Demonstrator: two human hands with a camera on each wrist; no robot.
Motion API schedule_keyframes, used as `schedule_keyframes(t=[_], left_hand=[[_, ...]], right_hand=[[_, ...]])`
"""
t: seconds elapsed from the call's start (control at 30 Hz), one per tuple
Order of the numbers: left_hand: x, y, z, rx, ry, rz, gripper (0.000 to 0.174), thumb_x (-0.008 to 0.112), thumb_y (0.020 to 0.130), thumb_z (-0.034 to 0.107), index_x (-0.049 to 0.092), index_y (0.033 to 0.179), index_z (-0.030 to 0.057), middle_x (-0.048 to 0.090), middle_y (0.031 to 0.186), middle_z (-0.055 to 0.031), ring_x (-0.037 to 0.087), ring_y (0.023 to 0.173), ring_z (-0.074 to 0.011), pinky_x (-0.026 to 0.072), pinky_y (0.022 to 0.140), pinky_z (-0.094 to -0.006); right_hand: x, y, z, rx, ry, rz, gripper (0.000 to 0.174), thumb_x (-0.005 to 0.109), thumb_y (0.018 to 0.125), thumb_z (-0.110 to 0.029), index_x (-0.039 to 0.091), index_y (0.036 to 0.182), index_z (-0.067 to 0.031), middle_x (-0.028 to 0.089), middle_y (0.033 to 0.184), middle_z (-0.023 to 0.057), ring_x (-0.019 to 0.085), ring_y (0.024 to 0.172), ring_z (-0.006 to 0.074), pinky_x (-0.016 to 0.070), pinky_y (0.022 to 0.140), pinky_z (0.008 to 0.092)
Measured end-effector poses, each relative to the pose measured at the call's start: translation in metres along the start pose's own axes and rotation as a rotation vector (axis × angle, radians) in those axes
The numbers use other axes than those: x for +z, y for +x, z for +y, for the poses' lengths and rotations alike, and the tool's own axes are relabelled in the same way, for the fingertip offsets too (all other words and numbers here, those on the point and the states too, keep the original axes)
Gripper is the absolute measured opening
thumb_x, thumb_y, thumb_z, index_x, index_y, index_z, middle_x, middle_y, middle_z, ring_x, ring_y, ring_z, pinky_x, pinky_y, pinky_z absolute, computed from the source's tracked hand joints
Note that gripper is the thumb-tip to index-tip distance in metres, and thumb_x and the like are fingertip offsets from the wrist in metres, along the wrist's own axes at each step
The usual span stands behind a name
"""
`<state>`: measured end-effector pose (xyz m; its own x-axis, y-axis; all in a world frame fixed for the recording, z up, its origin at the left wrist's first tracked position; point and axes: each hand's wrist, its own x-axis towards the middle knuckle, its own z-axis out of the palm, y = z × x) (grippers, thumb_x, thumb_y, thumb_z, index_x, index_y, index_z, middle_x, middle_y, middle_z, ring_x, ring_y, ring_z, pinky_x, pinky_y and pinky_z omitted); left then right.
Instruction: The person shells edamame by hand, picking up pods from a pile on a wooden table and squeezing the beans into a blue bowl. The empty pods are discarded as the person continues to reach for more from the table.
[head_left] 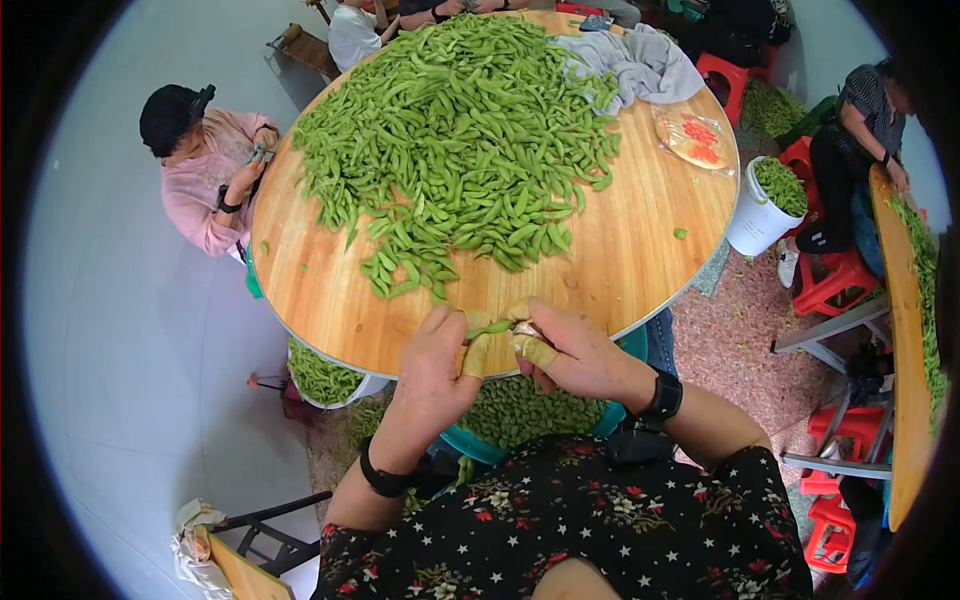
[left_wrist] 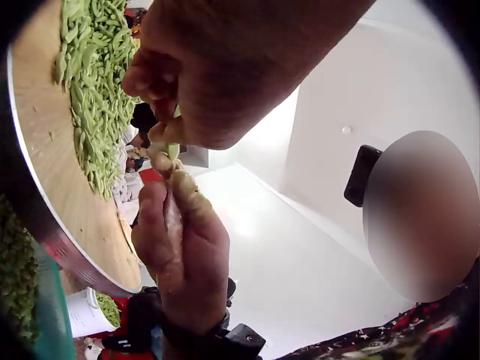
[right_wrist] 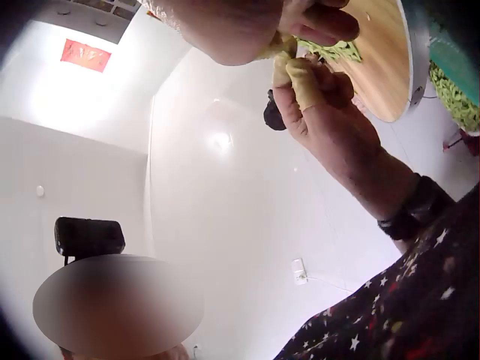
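My left hand (head_left: 437, 360) pinches one end of a green soybean pod (head_left: 487, 330) between thumb and fingers, just over the table's near edge. At the pod's other end is my right hand (head_left: 580, 350), fingers curled round a small shiny, pale tool (head_left: 525, 329). In the left wrist view this tool (left_wrist: 173, 221) runs along the right palm; most of it is hidden and I cannot tell its kind. Yellowish covers wrap the thumbs and some fingertips. A large heap of pods (head_left: 460, 130) lies on the round wooden table (head_left: 640, 250) beyond both hands.
Below the hands, a teal tub (head_left: 475, 447) holds green beans. White buckets of green pods or beans stand left (head_left: 325, 378) and right (head_left: 760, 220). A grey cloth (head_left: 640, 65) and a bagged flat bread (head_left: 695, 138) lie on the table. A person in pink (head_left: 205, 165) sits at left.
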<state>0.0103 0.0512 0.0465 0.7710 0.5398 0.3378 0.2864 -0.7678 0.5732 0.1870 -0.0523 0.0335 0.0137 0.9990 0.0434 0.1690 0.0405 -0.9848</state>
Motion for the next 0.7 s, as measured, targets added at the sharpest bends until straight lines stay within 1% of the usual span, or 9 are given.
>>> schedule_keyframes(t=[0.03,0.07,0.1,0.13,0.23,0.47,0.57,0.63,0.7], left_hand=[[0.0,0.0,0.002,-0.001,-0.001,0.0,0.018,0.059,0.079,-0.002,0.061,0.097,-0.0001,0.052,0.078,-0.0128,0.056,0.07,-0.0256,0.044,0.062,-0.0325],[0.001,0.001,0.005,-0.001,0.014,0.005,0.018,0.059,0.075,0.0,0.06,0.093,-0.0006,0.05,0.078,-0.0146,0.055,0.073,-0.0309,0.0439,0.063,-0.0374],[0.0,0.002,0.007,-0.001,0.03,0.01,0.018,0.059,0.07,0.001,0.058,0.089,-0.0011,0.049,0.077,-0.0164,0.053,0.076,-0.0361,0.0437,0.064,-0.0424],[0.0,0.002,0.008,-0.003,0.029,0.009,0.018,0.059,0.07,0.001,0.058,0.089,-0.0011,0.049,0.077,-0.0164,0.053,0.076,-0.0361,0.0437,0.064,-0.0424],[-0.002,0.004,0.009,0.124,0.172,0.025,0.018,0.06,0.07,0.004,0.059,0.087,0.0007,0.05,0.077,-0.0149,0.053,0.076,-0.0346,0.0434,0.063,-0.0423],[-0.003,0.004,0.012,0.167,0.158,-0.017,0.012,0.061,0.07,0.005,0.055,0.078,0.0003,0.047,0.071,-0.0146,0.049,0.07,-0.0343,0.0398,0.06,-0.0411],[-0.006,0.001,0.012,0.182,0.094,-0.062,0.011,0.062,0.069,0.005,0.053,0.075,0.0008,0.047,0.071,-0.0139,0.049,0.069,-0.034,0.0393,0.06,-0.0404],[-0.006,0.001,0.011,0.189,0.079,-0.082,0.012,0.061,0.066,0.005,0.054,0.074,0.0027,0.049,0.07,-0.0117,0.051,0.069,-0.0328,0.0402,0.061,-0.0406],[-0.005,0.002,0.01,0.316,0.036,-0.066,0.013,0.063,0.064,0.005,0.054,0.073,0.0038,0.052,0.073,-0.0102,0.052,0.07,-0.031,0.04,0.061,-0.0394]], right_hand=[[0.0,-0.001,0.0,-0.024,-0.07,-0.007,0.016,0.049,0.095,-0.017,0.044,0.095,-0.0018,0.057,0.071,0.0152,0.06,0.056,0.027,0.045,0.053,0.0385],[0.0,-0.001,0.001,-0.023,-0.071,-0.008,0.016,0.049,0.095,-0.017,0.044,0.095,-0.0018,0.057,0.071,0.0152,0.06,0.056,0.027,0.045,0.053,0.0385],[-0.001,-0.001,0.005,-0.093,-0.17,-0.009,0.016,0.049,0.093,-0.016,0.044,0.095,-0.0011,0.057,0.072,0.0187,0.06,0.062,0.0343,0.0446,0.056,0.0422],[-0.001,-0.001,0.006,-0.163,-0.269,-0.01,0.015,0.05,0.092,-0.014,0.043,0.096,-0.0005,0.057,0.073,0.0222,0.059,0.068,0.0415,0.0443,0.059,0.0458],[-0.001,-0.002,0.006,-0.186,-0.339,-0.005,0.015,0.05,0.089,-0.01,0.042,0.098,-0.0002,0.056,0.075,0.0259,0.055,0.079,0.0481,0.0422,0.065,0.0519],[-0.003,-0.011,-0.006,-0.182,-0.548,-0.056,0.023,0.052,0.083,-0.006,0.039,0.102,-0.0001,0.055,0.072,0.0281,0.055,0.074,0.0488,0.0427,0.063,0.0539],[-0.009,-0.01,-0.012,-0.274,-0.578,-0.026,0.015,0.05,0.086,-0.006,0.042,0.098,-0.0009,0.056,0.065,0.0213,0.059,0.059,0.0392,0.0447,0.051,0.0469],[-0.023,-0.007,-0.023,0.156,0.057,-0.346,0.008,0.047,0.091,-0.011,0.048,0.093,-0.0031,0.057,0.064,0.0093,0.056,0.048,0.0207,0.0416,0.041,0.0345],[-0.029,-0.004,-0.022,0.275,0.181,-0.395,0.01,0.045,0.094,-0.014,0.05,0.092,-0.0045,0.057,0.065,0.0052,0.054,0.047,0.0149,0.0394,0.04,0.0294]])
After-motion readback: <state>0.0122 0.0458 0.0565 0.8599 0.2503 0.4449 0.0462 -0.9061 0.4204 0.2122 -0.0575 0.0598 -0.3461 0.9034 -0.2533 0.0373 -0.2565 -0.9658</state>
